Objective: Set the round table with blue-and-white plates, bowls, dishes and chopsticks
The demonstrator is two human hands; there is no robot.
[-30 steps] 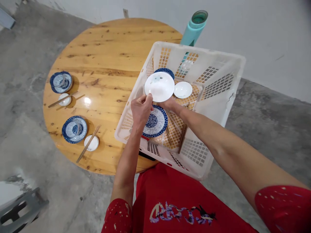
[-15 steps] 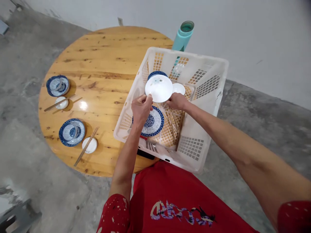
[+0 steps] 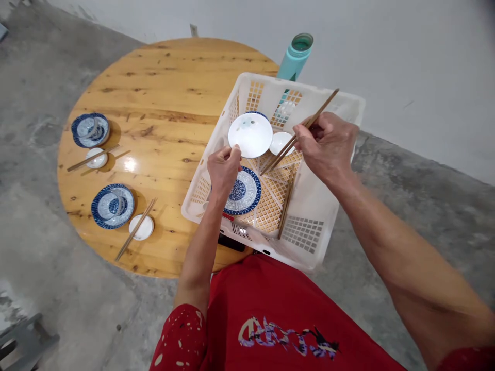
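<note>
Over the white plastic basket (image 3: pixel 328 226), my left hand (image 3: pixel 225 167) pinches the near edge of a white dish (image 3: pixel 251 136). My right hand (image 3: pixel 328 141) grips a pair of wooden chopsticks (image 3: pixel 284 150), slanting with their lower ends toward the basket's floor. Inside the basket, a blue-and-white plate (image 3: pixel 247 193) lies below my left hand. A small white bowl (image 3: pixel 280 141) sits right of the held dish, partly behind the chopsticks. More chopsticks (image 3: pixel 286 203) lie along the basket's right side. Another blue-rimmed piece is mostly hidden behind the held dish.
On the left of the round wooden table (image 3: pixel 162 118) stand two blue-and-white settings (image 3: pixel 113 206), each beside a small white dish (image 3: pixel 142 228) with chopsticks across it. A turquoise bottle (image 3: pixel 294 59) rises behind the basket. A dark flat object (image 3: pixel 232 242) lies at the near table edge.
My right hand has risen from inside the basket, up and to the right, with chopsticks in it. The white dish in my left hand has shifted slightly left.
</note>
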